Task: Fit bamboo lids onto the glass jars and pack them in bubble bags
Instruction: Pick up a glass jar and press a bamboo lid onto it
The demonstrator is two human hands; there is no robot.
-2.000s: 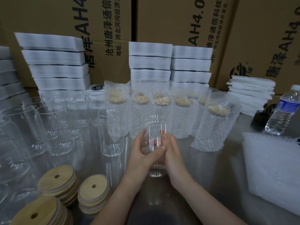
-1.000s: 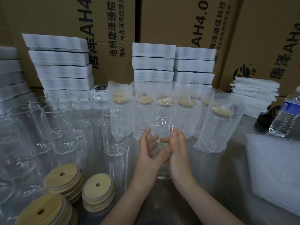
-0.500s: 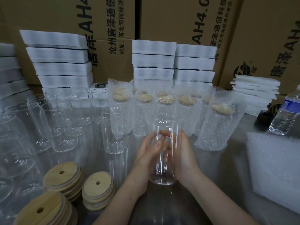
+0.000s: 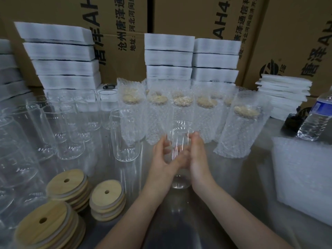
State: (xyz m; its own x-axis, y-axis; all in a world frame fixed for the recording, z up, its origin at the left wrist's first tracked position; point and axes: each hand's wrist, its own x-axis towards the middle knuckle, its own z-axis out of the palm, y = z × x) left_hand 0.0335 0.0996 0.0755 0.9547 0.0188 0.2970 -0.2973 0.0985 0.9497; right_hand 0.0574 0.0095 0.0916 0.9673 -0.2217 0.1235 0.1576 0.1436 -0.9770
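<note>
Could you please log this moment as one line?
left hand, right hand: hold glass jar | jar: unlidded | bamboo lids: stacked

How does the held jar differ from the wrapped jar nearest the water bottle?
The held jar is bare and lidless; the wrapped jar wears a bubble bag and a bamboo lid. The left hand and right hand grip the held jar; the wrapped jar stands free on the table. Both are upright.
</note>
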